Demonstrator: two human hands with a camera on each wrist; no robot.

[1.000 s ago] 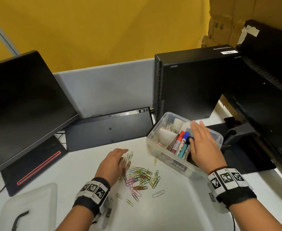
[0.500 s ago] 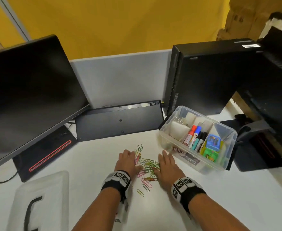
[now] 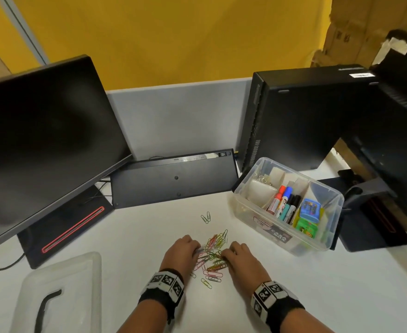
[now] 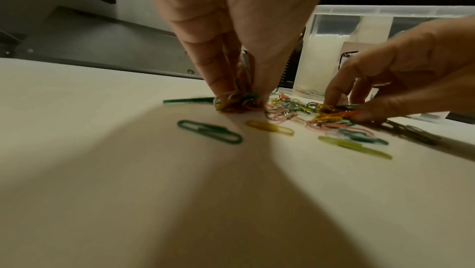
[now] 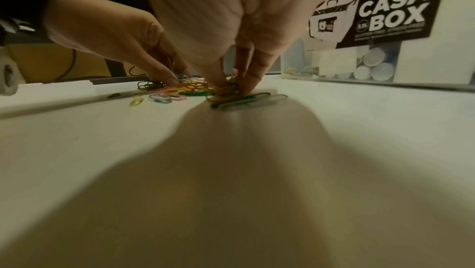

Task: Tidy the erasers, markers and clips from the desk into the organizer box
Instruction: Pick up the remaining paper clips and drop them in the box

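A heap of coloured paper clips lies on the white desk between my hands. My left hand pinches a bunch of clips at the heap's left edge. My right hand pinches another bunch of clips at its right edge. Two loose clips lie farther back. The clear organizer box stands to the right and holds markers, a blue eraser, a green eraser and white items.
A monitor stands at the left and a black keyboard leans at the back. A computer tower rises behind the box. The box's clear lid lies at the front left. A second monitor base sits right of the box.
My right hand left the box and came down to the clip heap. Both hands have drawn together, curled their fingers and gathered clips; the heap is tighter.
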